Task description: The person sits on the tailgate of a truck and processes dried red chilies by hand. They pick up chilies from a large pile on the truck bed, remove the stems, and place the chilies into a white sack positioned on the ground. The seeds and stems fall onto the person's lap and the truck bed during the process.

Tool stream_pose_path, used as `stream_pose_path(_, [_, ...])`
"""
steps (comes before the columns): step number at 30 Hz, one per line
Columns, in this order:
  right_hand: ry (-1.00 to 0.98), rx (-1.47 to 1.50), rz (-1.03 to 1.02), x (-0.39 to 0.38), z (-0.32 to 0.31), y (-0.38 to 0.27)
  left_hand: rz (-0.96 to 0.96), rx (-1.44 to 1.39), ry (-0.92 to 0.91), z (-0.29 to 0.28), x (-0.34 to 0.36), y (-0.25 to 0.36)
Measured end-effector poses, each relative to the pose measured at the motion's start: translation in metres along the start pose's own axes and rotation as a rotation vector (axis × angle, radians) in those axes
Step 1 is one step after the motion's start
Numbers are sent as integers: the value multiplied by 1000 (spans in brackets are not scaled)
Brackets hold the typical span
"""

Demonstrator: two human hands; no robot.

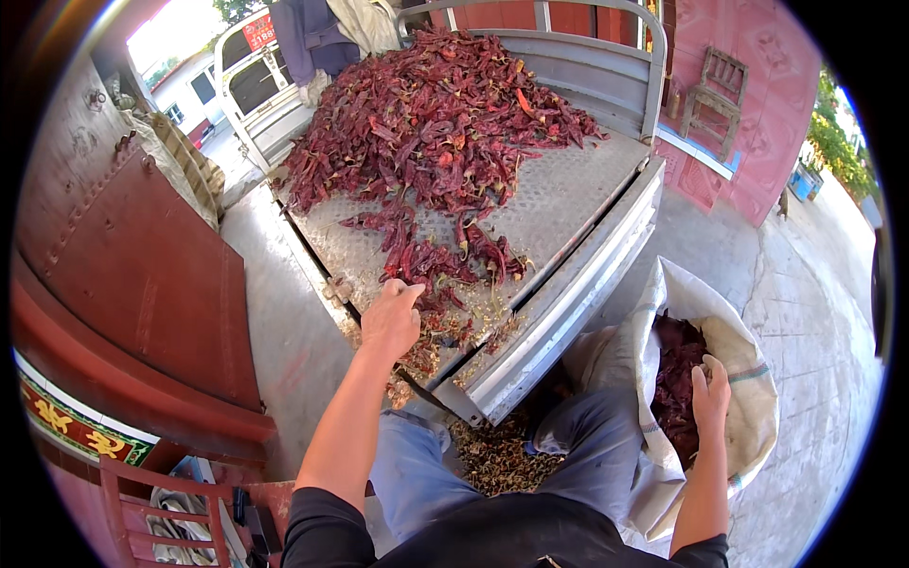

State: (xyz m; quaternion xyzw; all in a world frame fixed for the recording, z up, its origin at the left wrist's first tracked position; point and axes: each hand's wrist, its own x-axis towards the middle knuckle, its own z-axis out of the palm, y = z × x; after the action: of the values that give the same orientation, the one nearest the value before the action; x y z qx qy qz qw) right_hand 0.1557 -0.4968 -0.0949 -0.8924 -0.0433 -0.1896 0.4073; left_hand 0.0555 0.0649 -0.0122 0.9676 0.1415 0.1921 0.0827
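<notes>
A big heap of dried red chili peppers [426, 123] lies on the metal truck bed [587, 180], thinning into a small loose cluster toward me. At the near edge of that cluster is my left hand [391, 320], its fingers curled in and partly hidden; whether a pepper is between them I cannot make out. My right hand [711, 398] hovers at the mouth of a white woven sack [753, 407] on my right, fingers apart and nothing seen in them. Dark red chilies [674, 379] fill part of the sack.
The lowered tailgate [568, 312] runs diagonally in front of my legs. Seeds and stem bits [502, 459] cover the ground between my feet. A dark red metal door [142, 275] stands at left, a red chair [161, 516] at lower left, and a wooden chair [715, 99] by the pink wall.
</notes>
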Motion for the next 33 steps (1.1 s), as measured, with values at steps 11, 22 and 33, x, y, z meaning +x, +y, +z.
stream_pose_path(11, [-592, 466, -20, -10, 86, -164, -103, -267, 106, 3, -10, -5])
stream_pose_path(22, [-620, -164, -516, 16, 268, -311, -597, -1478, 85, -1, -75, 6])
stream_pose_path(33, [-1017, 763, 116, -22, 179, -285, -552, -1416, -124, -5, -82, 64])
